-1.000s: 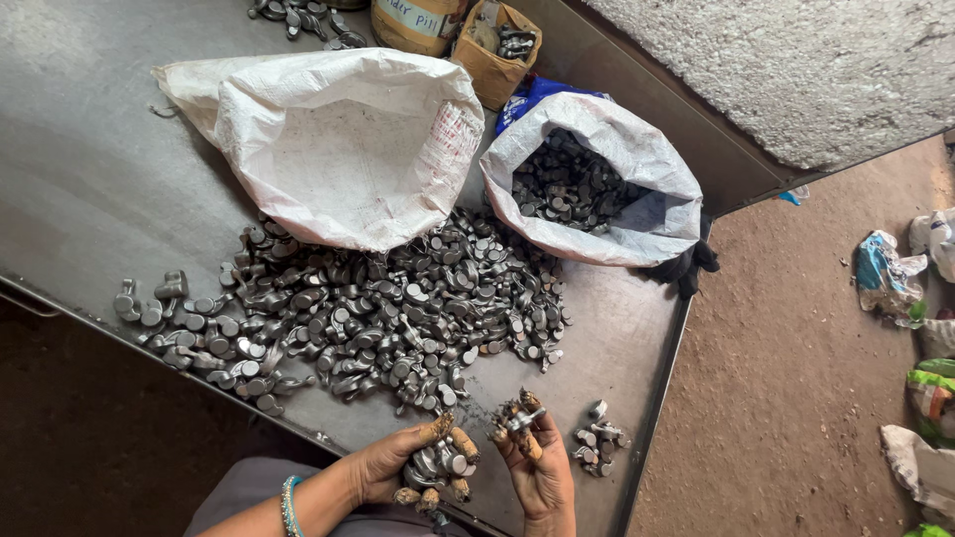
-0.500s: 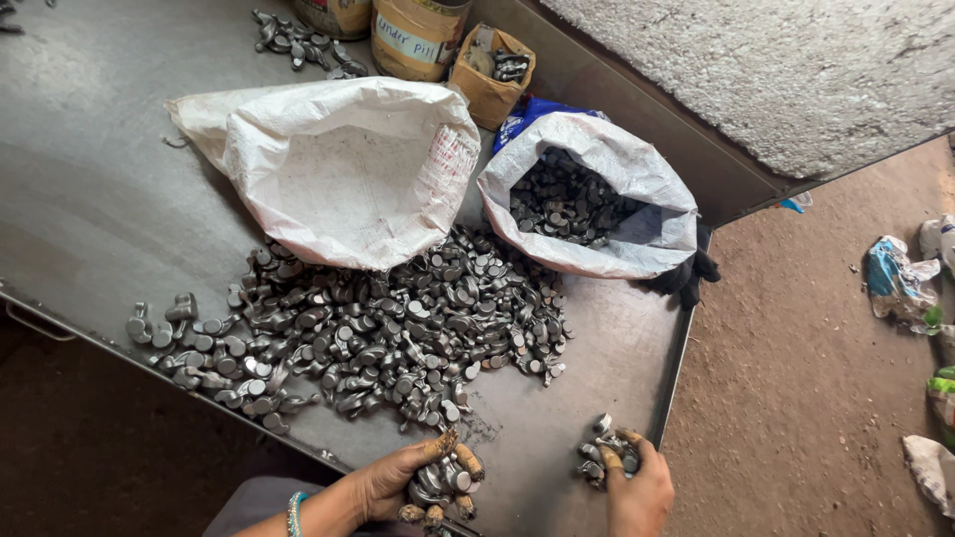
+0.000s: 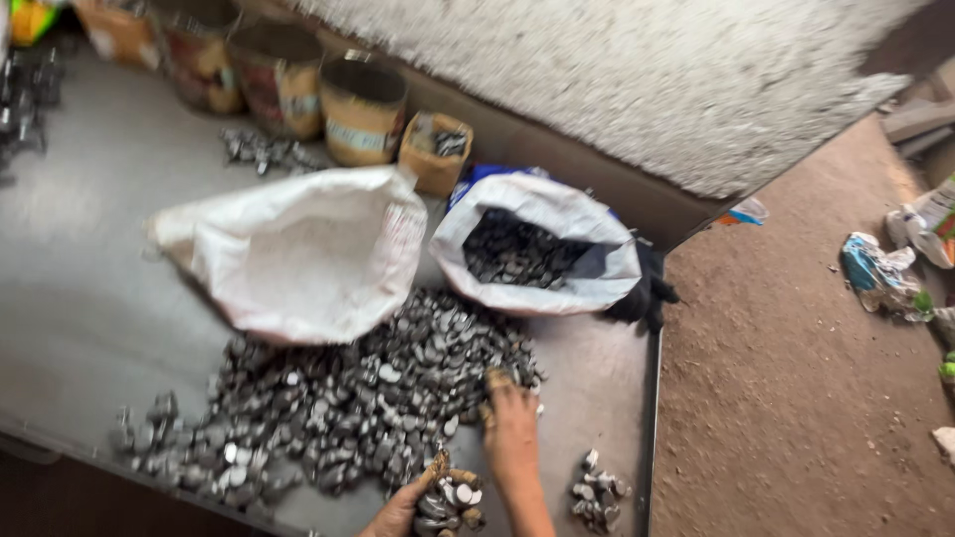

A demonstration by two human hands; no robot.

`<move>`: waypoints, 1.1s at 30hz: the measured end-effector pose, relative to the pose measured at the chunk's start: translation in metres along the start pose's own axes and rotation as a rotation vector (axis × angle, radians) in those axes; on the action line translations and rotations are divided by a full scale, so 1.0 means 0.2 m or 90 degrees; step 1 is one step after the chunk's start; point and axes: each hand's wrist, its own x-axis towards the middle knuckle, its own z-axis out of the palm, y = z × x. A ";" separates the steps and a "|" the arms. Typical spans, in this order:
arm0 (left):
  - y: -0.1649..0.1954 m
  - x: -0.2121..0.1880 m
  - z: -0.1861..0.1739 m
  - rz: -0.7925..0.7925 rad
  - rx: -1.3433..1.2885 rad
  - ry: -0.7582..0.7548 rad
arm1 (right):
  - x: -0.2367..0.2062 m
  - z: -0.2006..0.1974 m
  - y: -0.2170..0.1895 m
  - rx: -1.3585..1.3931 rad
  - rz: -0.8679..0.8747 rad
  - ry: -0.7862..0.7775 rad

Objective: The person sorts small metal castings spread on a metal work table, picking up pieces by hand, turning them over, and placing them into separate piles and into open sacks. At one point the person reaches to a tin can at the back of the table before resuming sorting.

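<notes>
Dull grey metal pieces (image 3: 348, 408) lie heaped, some shiny-faced.

The whole view is smeared by motion, so the single pieces in the heap of metal parts (image 3: 348, 398) run together and their shape cannot be told; the left hand (image 3: 423, 502) is cut off by the bottom edge, only its fingers showing around a handful of parts; the right hand (image 3: 510, 428) hides the pieces under its fingertips, and its forearm leaves the frame; the tins (image 3: 284, 75) along the wall are blurred and cropped at the top; the desk (image 3: 80, 308) runs out past the left edge.
</notes>
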 end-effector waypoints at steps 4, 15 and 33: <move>0.18 0.14 0.34 0.088 -0.051 0.038 | 0.00 0.05 -0.04 0.064 -0.041 0.047; 0.84 0.69 1.13 0.422 0.179 0.113 | 0.06 0.12 -0.05 -0.077 0.052 -0.005; -0.05 -0.29 0.26 0.701 1.043 0.235 | -0.59 -0.06 0.10 1.034 0.563 -0.095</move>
